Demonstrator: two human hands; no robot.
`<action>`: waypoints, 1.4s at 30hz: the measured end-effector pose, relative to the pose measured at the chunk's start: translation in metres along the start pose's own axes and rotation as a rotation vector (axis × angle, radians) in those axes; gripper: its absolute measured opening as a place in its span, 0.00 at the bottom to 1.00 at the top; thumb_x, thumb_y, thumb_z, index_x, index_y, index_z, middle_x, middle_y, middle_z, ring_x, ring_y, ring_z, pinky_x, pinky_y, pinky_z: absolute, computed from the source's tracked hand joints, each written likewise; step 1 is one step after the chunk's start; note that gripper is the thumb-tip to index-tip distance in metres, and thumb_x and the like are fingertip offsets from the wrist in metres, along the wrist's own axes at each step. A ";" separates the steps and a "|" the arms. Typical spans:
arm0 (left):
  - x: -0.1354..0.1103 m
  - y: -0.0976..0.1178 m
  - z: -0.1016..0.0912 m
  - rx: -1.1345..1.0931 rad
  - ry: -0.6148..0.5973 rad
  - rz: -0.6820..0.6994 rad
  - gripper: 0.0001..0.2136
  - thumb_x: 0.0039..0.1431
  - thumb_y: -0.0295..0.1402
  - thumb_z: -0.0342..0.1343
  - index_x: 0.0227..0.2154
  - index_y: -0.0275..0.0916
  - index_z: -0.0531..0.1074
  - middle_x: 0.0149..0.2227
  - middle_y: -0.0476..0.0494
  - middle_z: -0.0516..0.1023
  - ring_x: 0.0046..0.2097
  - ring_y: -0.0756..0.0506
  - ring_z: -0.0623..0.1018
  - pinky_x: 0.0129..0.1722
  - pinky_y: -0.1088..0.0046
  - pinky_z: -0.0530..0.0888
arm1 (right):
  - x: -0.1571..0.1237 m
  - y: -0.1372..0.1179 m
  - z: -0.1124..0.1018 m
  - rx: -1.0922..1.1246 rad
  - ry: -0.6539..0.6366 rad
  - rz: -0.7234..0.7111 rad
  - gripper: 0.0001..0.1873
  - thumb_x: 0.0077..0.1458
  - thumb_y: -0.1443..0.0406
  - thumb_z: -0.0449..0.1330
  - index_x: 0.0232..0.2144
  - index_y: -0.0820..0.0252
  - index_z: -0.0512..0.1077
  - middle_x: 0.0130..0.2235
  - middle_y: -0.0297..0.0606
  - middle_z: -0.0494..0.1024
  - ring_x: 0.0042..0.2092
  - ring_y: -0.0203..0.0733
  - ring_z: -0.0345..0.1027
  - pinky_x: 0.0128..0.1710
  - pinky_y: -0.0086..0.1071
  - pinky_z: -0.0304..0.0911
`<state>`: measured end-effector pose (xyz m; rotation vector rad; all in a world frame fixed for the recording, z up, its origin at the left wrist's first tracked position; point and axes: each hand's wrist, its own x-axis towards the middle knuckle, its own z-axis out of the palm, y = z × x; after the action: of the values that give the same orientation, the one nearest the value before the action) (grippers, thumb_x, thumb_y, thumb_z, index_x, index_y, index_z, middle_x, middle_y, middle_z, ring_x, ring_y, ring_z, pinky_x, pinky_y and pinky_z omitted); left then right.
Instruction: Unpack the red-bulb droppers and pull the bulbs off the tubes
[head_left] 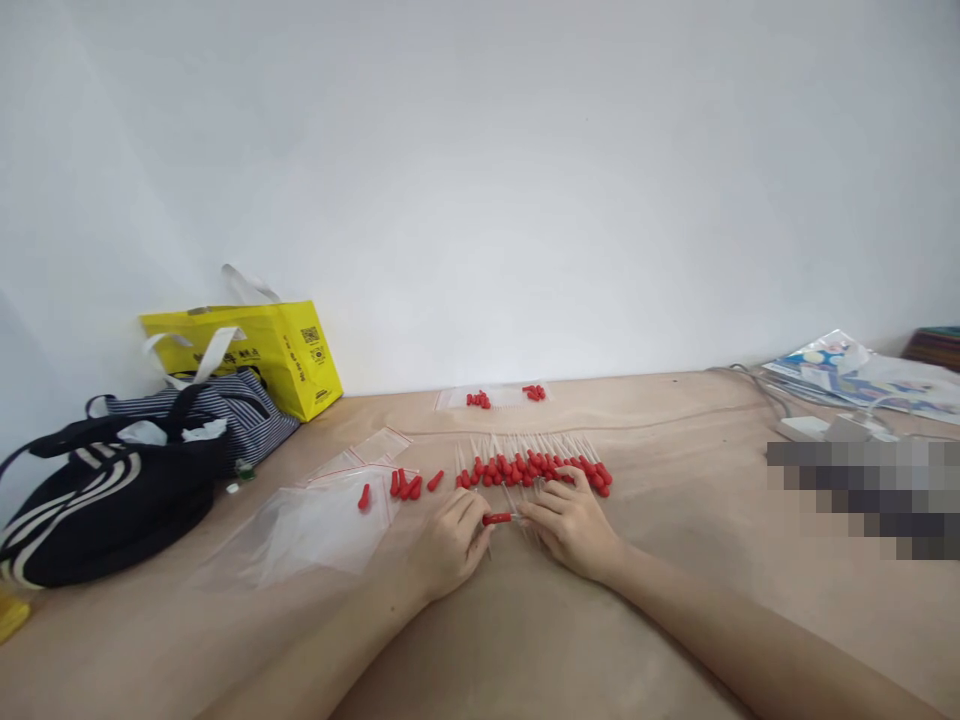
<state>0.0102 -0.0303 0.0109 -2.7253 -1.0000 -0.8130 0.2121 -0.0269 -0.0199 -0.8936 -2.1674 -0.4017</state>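
Note:
Close to the middle of the table, my left hand (pixel 450 542) is closed on a red rubber dropper bulb (pixel 496 519). My right hand (pixel 576 528) pinches a thin clear dropper tube (pixel 516 517), whose end meets the bulb; how far it goes in is hard to see. Just beyond both hands lies a row of droppers (pixel 534 466), clear tubes with red bulbs pointing toward me. Several loose red bulbs (pixel 406 486) rest left of that row. A few clear tubes lie partly hidden under my hands.
Clear zip bags (pixel 319 535) spread over the table's left side. Near the wall, another bag (pixel 502 398) has red bulbs on it. A yellow bag (pixel 311 360) and a black bag (pixel 127 510) stand left. Printed sheets (pixel 862 375) and a white power strip (pixel 802 428) lie right.

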 end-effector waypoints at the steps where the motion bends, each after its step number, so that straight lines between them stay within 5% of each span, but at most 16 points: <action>1: -0.001 -0.001 0.003 -0.008 0.018 0.004 0.06 0.56 0.29 0.44 0.31 0.37 0.66 0.32 0.43 0.72 0.36 0.45 0.71 0.37 0.68 0.68 | 0.001 -0.001 0.001 -0.007 -0.007 -0.010 0.09 0.55 0.67 0.50 0.32 0.57 0.71 0.23 0.32 0.71 0.30 0.34 0.59 0.45 0.39 0.45; 7: 0.001 -0.006 0.020 -0.034 0.081 0.091 0.11 0.58 0.31 0.46 0.42 0.39 0.67 0.42 0.42 0.74 0.46 0.44 0.71 0.47 0.62 0.65 | 0.001 -0.003 0.002 0.017 -0.012 -0.018 0.09 0.54 0.69 0.48 0.31 0.59 0.69 0.25 0.33 0.71 0.29 0.33 0.60 0.45 0.37 0.44; 31: -0.011 -0.009 0.007 0.056 -0.047 0.119 0.12 0.56 0.23 0.42 0.30 0.40 0.71 0.48 0.47 0.71 0.55 0.43 0.62 0.55 0.51 0.52 | -0.003 -0.004 -0.004 0.027 0.004 -0.090 0.10 0.52 0.70 0.48 0.27 0.60 0.69 0.18 0.30 0.64 0.24 0.32 0.54 0.39 0.35 0.45; 36: -0.024 -0.028 -0.003 0.048 0.075 -0.081 0.10 0.57 0.28 0.43 0.31 0.41 0.70 0.42 0.44 0.73 0.50 0.42 0.67 0.49 0.58 0.62 | -0.012 0.011 -0.008 0.019 0.025 0.028 0.11 0.55 0.68 0.47 0.28 0.60 0.69 0.21 0.32 0.67 0.24 0.32 0.55 0.34 0.32 0.47; 42: -0.024 -0.051 -0.014 0.009 0.261 -0.436 0.11 0.55 0.33 0.44 0.36 0.39 0.69 0.32 0.44 0.69 0.36 0.46 0.72 0.36 0.69 0.70 | -0.013 0.006 0.004 0.105 -0.072 0.130 0.20 0.52 0.75 0.43 0.45 0.61 0.64 0.31 0.39 0.67 0.30 0.35 0.60 0.29 0.28 0.56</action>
<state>-0.0437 -0.0084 0.0063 -2.3351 -1.5471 -1.1848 0.2201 -0.0268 -0.0326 -0.9957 -2.1593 -0.1925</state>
